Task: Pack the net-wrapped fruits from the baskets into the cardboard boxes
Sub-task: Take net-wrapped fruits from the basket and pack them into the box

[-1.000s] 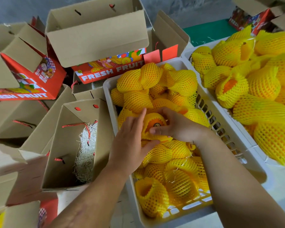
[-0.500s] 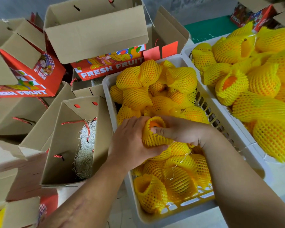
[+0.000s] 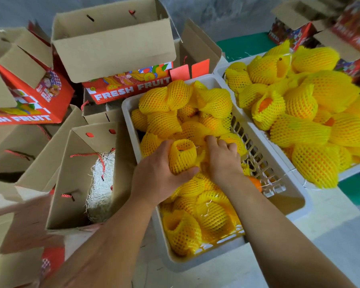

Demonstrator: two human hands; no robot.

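A: Reading left of my left hand (image 3: 160, 173) first: a red box (image 3: 32, 100) shows "ESH FRUIT", its first letters cut off by the frame edge. Further along, another red box (image 3: 131, 86) under a raised cardboard flap reads "FRESH FRUIT" in full.

B: And the box for packing?

A: The open cardboard box (image 3: 77, 183) just left of my left hand has red rope handles and pale shredded paper (image 3: 101, 183) at the bottom. I see no fruit in it.

B: What are the hands doing?

A: My left hand grips a net-wrapped fruit (image 3: 182, 155) in yellow foam mesh, fingers curled round it, over the white basket (image 3: 287, 194). My right hand (image 3: 222, 161) lies just beside it with fingers bent down into the heap of wrapped fruits; whether it grips one I cannot tell, since the fingertips are buried.

B: To the right of that?

A: A second basket (image 3: 220, 68) heaped with wrapped fruits, its far side cut off. Beyond it, red boxes (image 3: 289, 34) with blurred writing I cannot read. One bare orange fruit (image 3: 256, 182) peeks out beside my right wrist.
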